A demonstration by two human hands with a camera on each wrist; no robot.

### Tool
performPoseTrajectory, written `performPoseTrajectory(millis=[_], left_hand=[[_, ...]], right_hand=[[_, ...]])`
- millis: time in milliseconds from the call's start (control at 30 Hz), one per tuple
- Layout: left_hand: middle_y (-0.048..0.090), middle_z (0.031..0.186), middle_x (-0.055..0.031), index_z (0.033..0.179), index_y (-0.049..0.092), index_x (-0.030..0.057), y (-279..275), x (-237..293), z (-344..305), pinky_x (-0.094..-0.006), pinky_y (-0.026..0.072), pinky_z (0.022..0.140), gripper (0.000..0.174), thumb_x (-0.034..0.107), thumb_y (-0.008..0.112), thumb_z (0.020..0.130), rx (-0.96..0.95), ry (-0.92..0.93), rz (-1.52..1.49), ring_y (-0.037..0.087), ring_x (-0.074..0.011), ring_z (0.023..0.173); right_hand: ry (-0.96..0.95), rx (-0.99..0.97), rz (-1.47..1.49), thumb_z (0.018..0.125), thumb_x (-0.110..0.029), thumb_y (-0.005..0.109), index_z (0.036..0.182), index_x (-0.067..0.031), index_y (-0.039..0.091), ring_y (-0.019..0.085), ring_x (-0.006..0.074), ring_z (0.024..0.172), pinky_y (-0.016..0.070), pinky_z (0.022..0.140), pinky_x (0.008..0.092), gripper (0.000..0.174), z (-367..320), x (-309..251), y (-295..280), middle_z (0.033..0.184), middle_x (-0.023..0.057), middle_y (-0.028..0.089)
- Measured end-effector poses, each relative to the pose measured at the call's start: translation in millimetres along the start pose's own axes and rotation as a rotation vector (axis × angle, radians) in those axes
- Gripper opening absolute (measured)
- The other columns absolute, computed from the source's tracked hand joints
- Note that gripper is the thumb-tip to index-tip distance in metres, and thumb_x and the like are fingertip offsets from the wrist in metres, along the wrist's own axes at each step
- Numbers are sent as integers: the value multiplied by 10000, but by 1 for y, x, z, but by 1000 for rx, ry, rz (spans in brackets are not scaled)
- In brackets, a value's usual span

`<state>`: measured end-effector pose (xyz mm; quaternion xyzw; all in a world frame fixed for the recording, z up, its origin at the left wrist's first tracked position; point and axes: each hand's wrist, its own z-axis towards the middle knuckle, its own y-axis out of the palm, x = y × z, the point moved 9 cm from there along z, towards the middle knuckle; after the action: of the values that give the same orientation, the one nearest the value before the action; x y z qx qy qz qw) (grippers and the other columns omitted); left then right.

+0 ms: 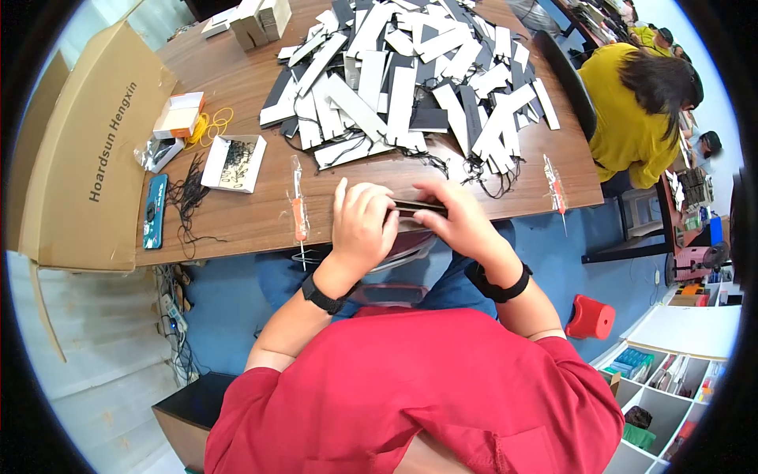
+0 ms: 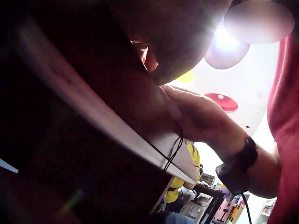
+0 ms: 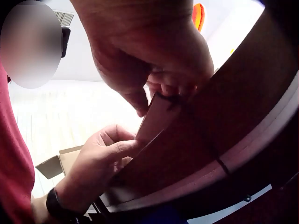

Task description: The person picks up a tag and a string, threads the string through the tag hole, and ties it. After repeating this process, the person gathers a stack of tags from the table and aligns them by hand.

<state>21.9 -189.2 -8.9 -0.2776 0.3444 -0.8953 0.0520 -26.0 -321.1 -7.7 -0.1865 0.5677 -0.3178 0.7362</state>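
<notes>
At the table's front edge both hands hold a flat paper hang tag [image 1: 409, 207], seen nearly edge-on in the head view. My left hand [image 1: 363, 223] grips its left end and my right hand [image 1: 459, 220] its right end. In the right wrist view the left thumb and fingers pinch the lower end of the pale tag [image 3: 158, 122], while the right hand [image 3: 154, 51] bends over its upper end, where a dark cord shows. Just beyond the hands lies a large heap of black and white hang tags [image 1: 371, 79] with black cords.
Orange-handled tools with thin metal shafts lie left [image 1: 298, 217] and right [image 1: 557, 193] of the hands. Further left are a white box of small black pieces [image 1: 234, 163], loose black cords [image 1: 186, 193], a blue case [image 1: 155, 212] and a cardboard box [image 1: 95, 158]. Another person [image 1: 632, 110] sits at right.
</notes>
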Motion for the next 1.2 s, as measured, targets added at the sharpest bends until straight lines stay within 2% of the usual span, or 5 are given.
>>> performPoseTrajectory(millis=[300,400,600,833,1200], left_hand=[[557,927,-103,947,575,56,-1,-1,5,-427,404,834,263,18,644,696,32,-65,22,498,-322,926],[552,914,-89,905,599,73,-3,10,7,-425,401,835,250,18,639,664,32,28,102,492,-317,938],[549,902,-75,872,607,80,-2,13,5,-426,400,830,248,18,626,633,21,57,96,494,-310,944],[549,900,-78,868,601,78,0,12,4,-429,404,822,239,21,620,637,16,60,77,504,-311,937],[548,879,-74,846,587,82,-1,10,4,-416,410,795,214,36,621,639,19,70,48,515,-297,900]], right_hand=[[73,-98,-11,762,-85,688,1051,-25,632,625,304,894,503,775,374,300,-7,24,-33,936,156,654],[372,199,-135,804,-271,694,973,-18,670,643,314,821,509,738,399,305,8,53,-86,894,155,663],[355,388,-920,699,-544,718,935,-8,654,614,346,833,488,748,433,589,30,67,-105,878,162,649],[431,431,-654,762,-275,692,1167,-52,569,560,338,999,429,867,445,478,18,90,-107,1070,133,621],[217,633,-732,817,-26,571,1047,-52,623,606,315,898,479,788,419,238,11,49,-148,925,150,646]])
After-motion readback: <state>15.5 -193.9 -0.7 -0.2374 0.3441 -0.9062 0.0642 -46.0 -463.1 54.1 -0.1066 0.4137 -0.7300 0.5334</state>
